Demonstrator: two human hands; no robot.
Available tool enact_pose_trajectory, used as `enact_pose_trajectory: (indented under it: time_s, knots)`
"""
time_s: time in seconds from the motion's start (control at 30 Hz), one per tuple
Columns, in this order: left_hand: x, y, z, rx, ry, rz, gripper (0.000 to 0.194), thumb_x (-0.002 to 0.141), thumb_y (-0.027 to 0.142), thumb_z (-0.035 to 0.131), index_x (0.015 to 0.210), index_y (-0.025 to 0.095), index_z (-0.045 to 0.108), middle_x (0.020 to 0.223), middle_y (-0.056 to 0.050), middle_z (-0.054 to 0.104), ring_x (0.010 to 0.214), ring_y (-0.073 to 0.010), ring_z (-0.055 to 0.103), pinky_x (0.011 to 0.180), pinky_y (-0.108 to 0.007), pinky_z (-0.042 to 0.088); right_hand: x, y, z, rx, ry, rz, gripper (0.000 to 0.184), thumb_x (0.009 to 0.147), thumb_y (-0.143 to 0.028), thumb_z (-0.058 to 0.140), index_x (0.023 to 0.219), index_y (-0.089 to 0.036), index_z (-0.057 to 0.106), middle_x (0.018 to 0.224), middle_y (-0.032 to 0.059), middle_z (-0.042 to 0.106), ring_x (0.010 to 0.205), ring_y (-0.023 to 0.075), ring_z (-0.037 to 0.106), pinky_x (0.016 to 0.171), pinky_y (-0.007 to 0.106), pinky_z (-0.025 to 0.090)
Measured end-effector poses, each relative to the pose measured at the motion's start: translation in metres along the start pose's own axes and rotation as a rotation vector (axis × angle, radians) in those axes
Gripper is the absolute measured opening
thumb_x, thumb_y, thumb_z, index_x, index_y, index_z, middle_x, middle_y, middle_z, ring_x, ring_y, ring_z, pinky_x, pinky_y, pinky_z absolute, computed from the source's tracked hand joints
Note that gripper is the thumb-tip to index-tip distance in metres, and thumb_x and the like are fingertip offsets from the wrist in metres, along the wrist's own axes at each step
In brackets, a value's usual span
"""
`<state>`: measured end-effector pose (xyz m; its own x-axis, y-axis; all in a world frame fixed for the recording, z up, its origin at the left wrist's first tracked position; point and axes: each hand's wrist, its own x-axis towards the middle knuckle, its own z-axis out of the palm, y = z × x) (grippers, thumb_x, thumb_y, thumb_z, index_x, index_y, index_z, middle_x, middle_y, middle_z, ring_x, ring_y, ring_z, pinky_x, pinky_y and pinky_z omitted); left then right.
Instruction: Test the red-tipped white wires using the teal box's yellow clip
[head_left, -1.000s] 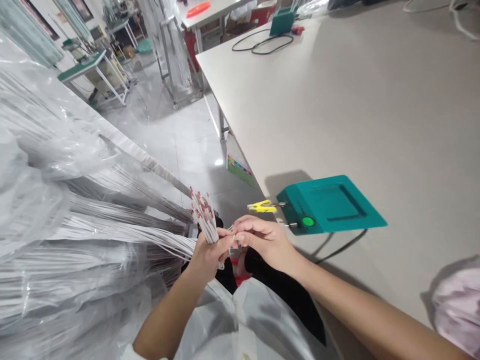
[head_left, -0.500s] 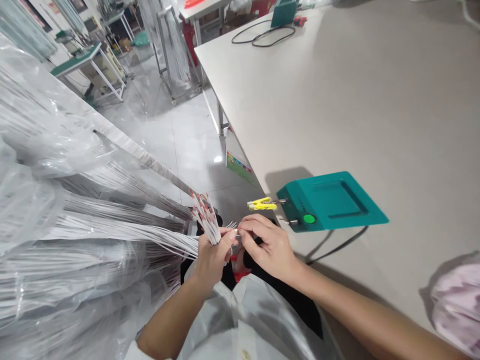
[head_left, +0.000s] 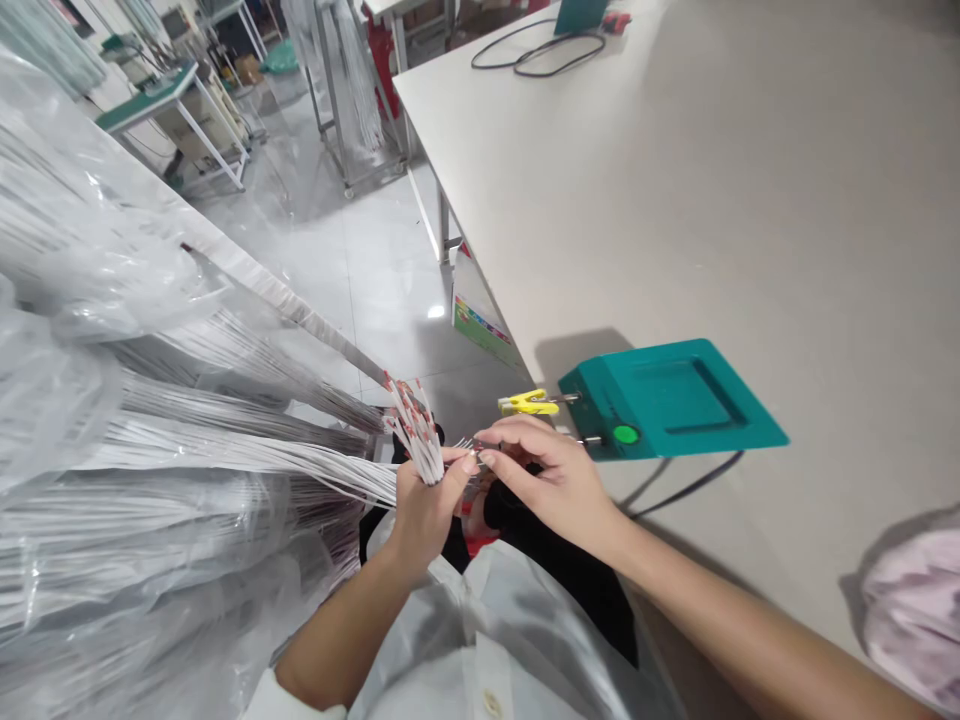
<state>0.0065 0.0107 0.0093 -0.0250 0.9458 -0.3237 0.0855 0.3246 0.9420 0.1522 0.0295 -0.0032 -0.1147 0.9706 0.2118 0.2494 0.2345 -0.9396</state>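
My left hand [head_left: 427,505] is closed round a bundle of white wires [head_left: 421,440] with reddish tips, which fan upward out of the fist. Its thumb and forefinger also pinch something small near the wire ends. Close against that thumb, my right hand [head_left: 547,475] has its thumb and forefinger nearly together at the same spot; what lies between them is too small to make out. Just beyond the right hand, a teal device [head_left: 675,400] with a green button [head_left: 626,434] sits at the table edge. A yellow clip [head_left: 529,402] is attached to one of its metal posts.
Long bundles of white wires [head_left: 247,440], partly wrapped in clear plastic, hang along my left. The pale table [head_left: 712,200] stretches away on the right, carrying a black cable [head_left: 540,65] and a pink cloth [head_left: 919,610]. Under its edge stands a printed box [head_left: 480,310].
The view has shifted slightly. My right hand's fingers have drawn a little apart, with the forefinger lifted somewhat from the thumb. My left hand keeps its hold on the wires.
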Motion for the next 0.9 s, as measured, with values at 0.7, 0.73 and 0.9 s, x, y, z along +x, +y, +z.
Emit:
enact_pose_trajectory:
  time_s: [0.7, 0.73, 0.9]
  knots:
    - [0.001, -0.018, 0.012, 0.149, 0.177, 0.065, 0.013, 0.069, 0.024, 0.063, 0.074, 0.014, 0.070, 0.073, -0.005, 0.070, 0.073, -0.0194, 0.064, 0.070, -0.029, 0.048, 0.000, 0.004, -0.007, -0.611, 0.166, -0.263, 0.008, 0.082, -0.019, 0.050, 0.079, -0.020, 0.057, 0.082, 0.0046, 0.062, 0.073, 0.0147, 0.061, 0.054, 0.023, 0.045]
    - [0.000, -0.017, 0.012, 0.147, 0.176, 0.068, 0.012, 0.068, 0.024, 0.063, 0.074, 0.015, 0.071, 0.073, -0.005, 0.070, 0.073, -0.0194, 0.064, 0.070, -0.029, 0.049, 0.001, 0.004, -0.009, -0.571, 0.174, -0.222, 0.007, 0.082, -0.019, 0.050, 0.078, -0.020, 0.056, 0.082, 0.0046, 0.062, 0.074, 0.0152, 0.061, 0.055, 0.024, 0.046]
    - [0.001, -0.011, 0.010, 0.151, 0.154, 0.082, 0.010, 0.068, 0.020, 0.062, 0.070, 0.016, 0.071, 0.071, -0.004, 0.070, 0.073, -0.0186, 0.064, 0.070, -0.028, 0.049, 0.001, 0.005, -0.020, -0.384, 0.080, -0.240, 0.008, 0.082, -0.016, 0.051, 0.084, -0.020, 0.058, 0.086, 0.0055, 0.060, 0.081, 0.0160, 0.060, 0.067, 0.028, 0.049]
